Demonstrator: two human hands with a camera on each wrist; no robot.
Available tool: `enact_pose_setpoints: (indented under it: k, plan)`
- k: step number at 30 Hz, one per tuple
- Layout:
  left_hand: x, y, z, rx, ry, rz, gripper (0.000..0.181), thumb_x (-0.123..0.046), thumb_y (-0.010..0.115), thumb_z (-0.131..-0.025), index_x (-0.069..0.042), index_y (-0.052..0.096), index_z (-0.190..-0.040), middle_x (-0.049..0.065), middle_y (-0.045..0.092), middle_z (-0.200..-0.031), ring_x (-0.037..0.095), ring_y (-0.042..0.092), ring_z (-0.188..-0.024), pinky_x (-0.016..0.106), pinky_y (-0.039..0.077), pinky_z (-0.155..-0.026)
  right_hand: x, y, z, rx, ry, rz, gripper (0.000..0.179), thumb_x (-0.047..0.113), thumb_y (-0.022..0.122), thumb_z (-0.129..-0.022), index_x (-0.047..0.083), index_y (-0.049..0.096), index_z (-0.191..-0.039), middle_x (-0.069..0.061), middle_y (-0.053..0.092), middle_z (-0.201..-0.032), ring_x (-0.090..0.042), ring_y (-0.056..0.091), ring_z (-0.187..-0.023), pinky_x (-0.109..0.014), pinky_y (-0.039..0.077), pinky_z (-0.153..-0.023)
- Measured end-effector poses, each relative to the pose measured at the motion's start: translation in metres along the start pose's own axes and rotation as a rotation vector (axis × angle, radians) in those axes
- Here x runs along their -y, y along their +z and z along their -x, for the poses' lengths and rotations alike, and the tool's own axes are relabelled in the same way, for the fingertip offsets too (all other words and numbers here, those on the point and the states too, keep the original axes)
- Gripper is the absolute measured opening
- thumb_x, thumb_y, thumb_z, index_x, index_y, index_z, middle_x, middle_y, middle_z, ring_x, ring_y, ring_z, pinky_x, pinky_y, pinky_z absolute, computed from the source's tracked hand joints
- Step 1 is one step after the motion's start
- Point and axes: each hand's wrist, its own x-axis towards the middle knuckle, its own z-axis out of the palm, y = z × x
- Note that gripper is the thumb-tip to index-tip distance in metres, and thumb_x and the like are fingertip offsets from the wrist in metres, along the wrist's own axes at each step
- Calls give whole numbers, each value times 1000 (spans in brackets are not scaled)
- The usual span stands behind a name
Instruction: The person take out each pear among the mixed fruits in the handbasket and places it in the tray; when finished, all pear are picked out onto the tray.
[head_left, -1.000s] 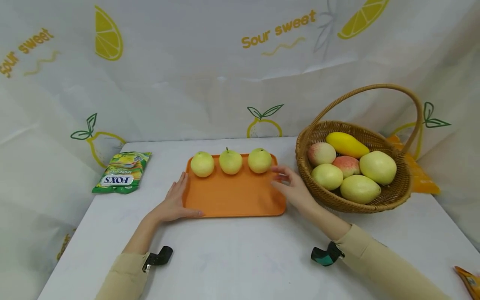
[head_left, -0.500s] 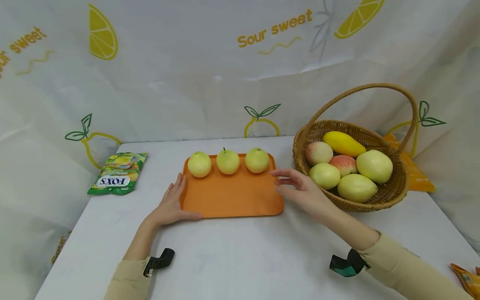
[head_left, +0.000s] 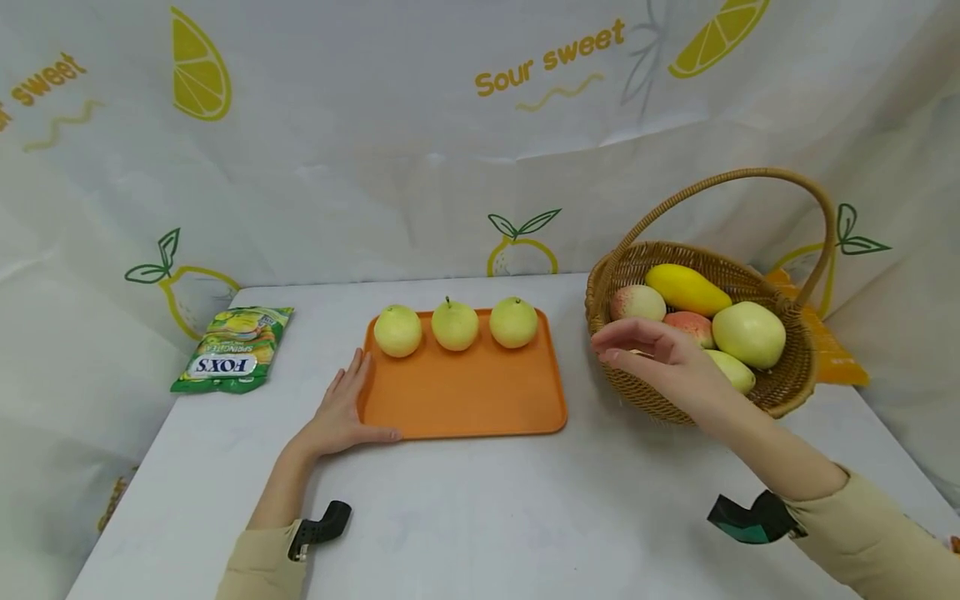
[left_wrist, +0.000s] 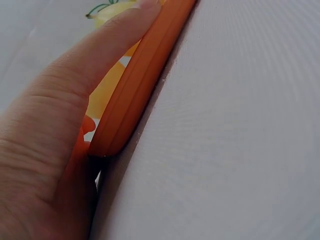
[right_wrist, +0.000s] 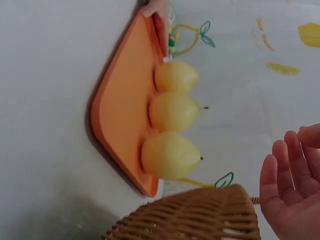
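Left hand: I saw my left hand (head_left: 341, 412) lying flat on the table (head_left: 480, 517), fingers straight against the left rim of the orange tray (head_left: 465, 400), thumb along its near corner.
Right hand: my right hand (head_left: 660, 362) hovered with fingers relaxed and loosely spread, holding nothing, over the near rim of the wicker basket (head_left: 780, 392).
Pears on tray: three pale yellow pears (head_left: 454, 325) stood in a row along the far edge.
Basket contents: I counted a yellow mango (head_left: 686, 287), two peaches (head_left: 636, 302) and two pale pears that I could see; my hand covered part of the fruit.
Writing: a green packet (head_left: 232, 347) left of the tray read "FOXS", upside down; the backdrop (head_left: 375, 167) read "Sour sweet".
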Motion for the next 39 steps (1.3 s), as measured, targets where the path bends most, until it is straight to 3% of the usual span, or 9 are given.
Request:
enact_pose_setpoints:
  k: [7, 13, 20, 24, 33, 39]
  plan:
    - [-2, 2, 1, -3, 0, 2, 128, -55, 84, -68, -5, 6, -157, 16, -7, -162, 40, -6, -146, 59, 0, -115, -12, -32, -2, -34, -22, 207, 22, 18, 60, -99, 4, 64, -115, 1, 67, -107, -10, 61, -97, -17, 51, -79]
    - [-3, 3, 0, -4, -8, 2, 128, -55, 84, -68, -6, 6, -157, 16, -7, -162, 41, -6, -146, 60, 0, -114, -24, -50, -7, 9, -43, 417, 16, 15, 61, -97, 9, 67, -111, -5, 66, -107, -7, 59, -93, -16, 50, -78]
    - [-2, 1, 0, -6, -16, 4, 128, -56, 83, -68, -7, 7, -157, 16, -7, -162, 43, -6, -146, 62, 1, -114, -24, -66, -17, 161, -114, 645, 22, 9, 67, -92, 5, 66, -114, -4, 66, -111, -19, 62, -95, -32, 55, -79]
    - [-3, 0, 1, -6, -17, 6, 128, -55, 83, -68, -7, 7, -157, 16, -7, -162, 42, -6, -146, 61, 1, -114, -17, -72, -24, 257, -96, 734, 28, 11, 71, -90, 4, 65, -116, -4, 66, -110, -21, 61, -96, -43, 54, -80]
    - [0, 1, 2, -4, -10, -3, 127, -54, 83, -68, -7, 6, -157, 15, -7, -162, 41, -5, -146, 60, 0, -114, -14, -83, -49, 500, -42, 817, 48, 21, 75, -86, -1, 58, -126, -9, 61, -120, -24, 57, -103, -43, 50, -84]
    - [0, 2, 2, -3, -9, 14, 127, -54, 84, -68, -8, 6, -158, 15, -7, -162, 41, -6, -146, 60, 0, -114, -21, -87, -65, 591, -23, 851, 53, 18, 79, -81, 0, 57, -126, -11, 60, -121, -29, 57, -106, -46, 49, -85]
